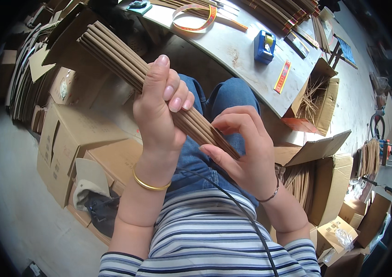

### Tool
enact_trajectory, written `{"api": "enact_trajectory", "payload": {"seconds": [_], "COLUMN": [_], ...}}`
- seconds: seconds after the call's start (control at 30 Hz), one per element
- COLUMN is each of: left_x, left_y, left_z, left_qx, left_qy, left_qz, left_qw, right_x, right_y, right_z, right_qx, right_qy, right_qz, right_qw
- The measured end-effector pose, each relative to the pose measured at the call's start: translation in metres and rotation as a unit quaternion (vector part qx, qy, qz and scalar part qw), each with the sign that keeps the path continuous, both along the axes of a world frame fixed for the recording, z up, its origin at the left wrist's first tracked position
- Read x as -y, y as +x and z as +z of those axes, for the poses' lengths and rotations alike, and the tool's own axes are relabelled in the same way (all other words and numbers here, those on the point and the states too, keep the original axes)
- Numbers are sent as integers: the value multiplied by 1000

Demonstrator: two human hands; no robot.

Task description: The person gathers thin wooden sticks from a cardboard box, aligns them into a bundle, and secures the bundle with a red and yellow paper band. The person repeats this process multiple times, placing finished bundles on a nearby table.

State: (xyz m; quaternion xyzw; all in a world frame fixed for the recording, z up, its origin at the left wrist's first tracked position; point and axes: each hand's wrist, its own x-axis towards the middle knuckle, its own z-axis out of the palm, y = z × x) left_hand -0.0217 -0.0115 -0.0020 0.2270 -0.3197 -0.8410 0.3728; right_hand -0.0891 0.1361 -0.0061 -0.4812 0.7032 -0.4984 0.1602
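A bundle of thin brown incense sticks [119,56] slants across my lap, its far end up at the left and its near end down at the right. My left hand [159,99] is wrapped round the middle of the bundle, thumb on top and fingers curled over. Lower down, my right hand [246,147] pinches the near end between thumb and fingers; its fingertips touch the sticks. The very tip of that end is partly hidden by the right hand.
Ahead stands a white table [233,55] bearing a blue tape dispenser [264,47], a red-and-yellow paper strip [282,76], a curled strip [212,16] and more stick bundles [274,11]. Cardboard boxes [85,124] sit at left. An open box [332,184] at right holds sticks [299,184].
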Motion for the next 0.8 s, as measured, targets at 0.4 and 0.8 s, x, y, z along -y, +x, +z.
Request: {"api": "enact_trajectory", "payload": {"seconds": [0.4,0.8], "left_x": [5,-3], "left_y": [9,2], "left_z": [-2,-12], "left_qx": [-20,50], "left_qy": [47,40], "left_qz": [-8,88], "left_qw": [999,994], "right_x": [-6,2], "right_y": [4,13], "right_z": [2,-2], "right_qx": [150,-180], "right_qy": [34,39], "right_qz": [18,-66], "right_qw": [988,981]}}
